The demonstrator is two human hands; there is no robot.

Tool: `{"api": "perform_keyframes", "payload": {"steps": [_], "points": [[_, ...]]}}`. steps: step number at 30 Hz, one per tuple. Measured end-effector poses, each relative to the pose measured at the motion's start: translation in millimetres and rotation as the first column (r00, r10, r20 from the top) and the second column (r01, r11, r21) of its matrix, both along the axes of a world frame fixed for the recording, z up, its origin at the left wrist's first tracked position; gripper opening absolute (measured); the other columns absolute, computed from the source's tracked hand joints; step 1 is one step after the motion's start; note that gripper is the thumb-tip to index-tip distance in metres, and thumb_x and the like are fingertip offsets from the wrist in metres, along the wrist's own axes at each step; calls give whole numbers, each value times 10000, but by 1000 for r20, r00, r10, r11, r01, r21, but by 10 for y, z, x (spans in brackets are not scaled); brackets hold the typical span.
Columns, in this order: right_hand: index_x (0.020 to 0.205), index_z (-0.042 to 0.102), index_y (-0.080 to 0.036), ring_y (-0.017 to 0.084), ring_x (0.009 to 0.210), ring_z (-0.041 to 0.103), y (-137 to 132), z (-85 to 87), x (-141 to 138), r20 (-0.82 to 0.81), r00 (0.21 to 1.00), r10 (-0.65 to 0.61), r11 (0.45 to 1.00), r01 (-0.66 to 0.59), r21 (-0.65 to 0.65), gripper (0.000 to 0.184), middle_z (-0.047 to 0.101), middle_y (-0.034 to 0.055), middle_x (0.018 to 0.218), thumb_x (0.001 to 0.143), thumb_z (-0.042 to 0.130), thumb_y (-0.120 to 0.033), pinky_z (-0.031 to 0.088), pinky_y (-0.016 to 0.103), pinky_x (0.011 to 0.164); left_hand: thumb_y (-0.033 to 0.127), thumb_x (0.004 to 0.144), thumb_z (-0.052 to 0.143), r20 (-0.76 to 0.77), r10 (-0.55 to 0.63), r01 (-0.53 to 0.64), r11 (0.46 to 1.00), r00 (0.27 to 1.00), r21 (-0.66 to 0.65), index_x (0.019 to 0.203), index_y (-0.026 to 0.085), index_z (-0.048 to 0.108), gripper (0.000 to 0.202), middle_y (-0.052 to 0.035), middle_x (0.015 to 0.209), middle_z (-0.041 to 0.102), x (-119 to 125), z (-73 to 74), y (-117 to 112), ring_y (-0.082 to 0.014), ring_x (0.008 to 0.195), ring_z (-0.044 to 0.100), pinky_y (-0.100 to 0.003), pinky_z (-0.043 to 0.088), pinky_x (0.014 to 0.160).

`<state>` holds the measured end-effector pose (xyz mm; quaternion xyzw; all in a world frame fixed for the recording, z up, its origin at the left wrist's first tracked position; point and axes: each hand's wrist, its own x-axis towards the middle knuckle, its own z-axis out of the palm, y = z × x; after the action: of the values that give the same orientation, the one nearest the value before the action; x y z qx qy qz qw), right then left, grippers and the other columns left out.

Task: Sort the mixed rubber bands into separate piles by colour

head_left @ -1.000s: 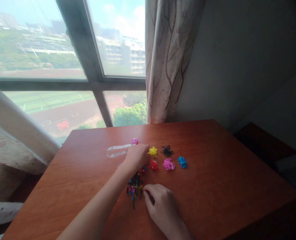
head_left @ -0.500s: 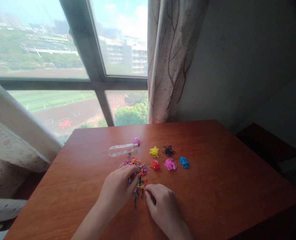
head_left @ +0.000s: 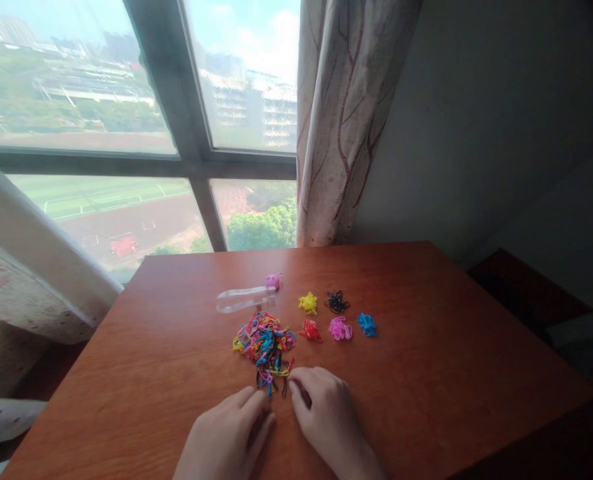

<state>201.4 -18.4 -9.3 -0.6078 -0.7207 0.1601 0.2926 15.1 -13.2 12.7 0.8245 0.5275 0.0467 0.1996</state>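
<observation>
A mixed heap of coloured rubber bands [head_left: 265, 345] lies in the middle of the wooden table [head_left: 426, 347]. Beyond it sit small sorted clumps: yellow [head_left: 307, 303], black [head_left: 335, 301], red [head_left: 309, 329], pink [head_left: 339, 328] and blue [head_left: 366, 324]. My left hand [head_left: 229, 433] rests on the table just below the heap, fingers lying loosely forward, nothing in them that I can see. My right hand [head_left: 326, 417] lies beside it, fingers curled at the heap's near edge, touching the nearest bands.
A clear plastic bottle [head_left: 239, 300] with a pink cap [head_left: 273, 281] lies on its side behind the heap. A window and patterned curtain [head_left: 346, 120] stand behind the table. A darker, lower surface [head_left: 526, 287] sits off the table's right edge.
My left hand has drawn back from the yellow clump, over the heap, to the near side of the table. The heap is now uncovered. My right hand has hardly moved.
</observation>
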Motion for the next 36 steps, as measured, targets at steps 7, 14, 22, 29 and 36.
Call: {"api": "perform_keyframes", "payload": {"steps": [7, 14, 22, 29, 36], "points": [[824, 629, -235, 144, 681, 577, -8, -13, -1, -1, 1000, 3, 1000, -3, 1, 169, 648, -20, 724, 865, 530, -104, 299, 248, 626, 209, 951, 437, -37, -17, 19, 997, 999, 69, 852, 249, 607, 200, 10, 834, 692, 20, -6, 95, -177, 766, 685, -251, 448, 651], [837, 634, -242, 150, 691, 573, -14, -27, 3, -11, 1000, 4, 1000, -4, -17, 171, 651, -20, 738, 865, 535, -104, 297, 254, 632, 191, 944, 452, 23, -15, 13, 993, 1000, 117, 926, 260, 635, 196, 7, 877, 709, -26, -25, 195, -182, 790, 698, -253, 467, 660], [846, 638, -244, 155, 697, 578, -5, -14, 3, -13, 1000, 0, 1000, 0, -21, 169, 653, -22, 746, 862, 541, -106, 307, 255, 638, 262, 945, 468, 86, 0, -15, 984, 996, 176, 932, 265, 635, 167, 4, 839, 694, -19, -100, 140, -189, 764, 688, -258, 472, 642], [928, 657, -250, 160, 726, 607, -6, -43, 8, -30, 1000, 2, 1000, -2, -3, 198, 681, -11, 794, 880, 521, -114, 337, 249, 663, 261, 943, 476, 114, -5, -15, 984, 994, 175, 944, 265, 634, 157, 4, 855, 703, -34, -130, 147, -175, 768, 688, -244, 470, 647], [976, 663, -261, 158, 706, 597, -2, -29, 10, -11, 1000, 14, 1000, -14, -4, 196, 670, -22, 770, 870, 555, -137, 339, 252, 652, 251, 952, 446, 102, 0, -14, 991, 995, 134, 945, 259, 631, 185, -3, 869, 705, -27, -123, 148, -184, 792, 688, -255, 481, 671]]}}
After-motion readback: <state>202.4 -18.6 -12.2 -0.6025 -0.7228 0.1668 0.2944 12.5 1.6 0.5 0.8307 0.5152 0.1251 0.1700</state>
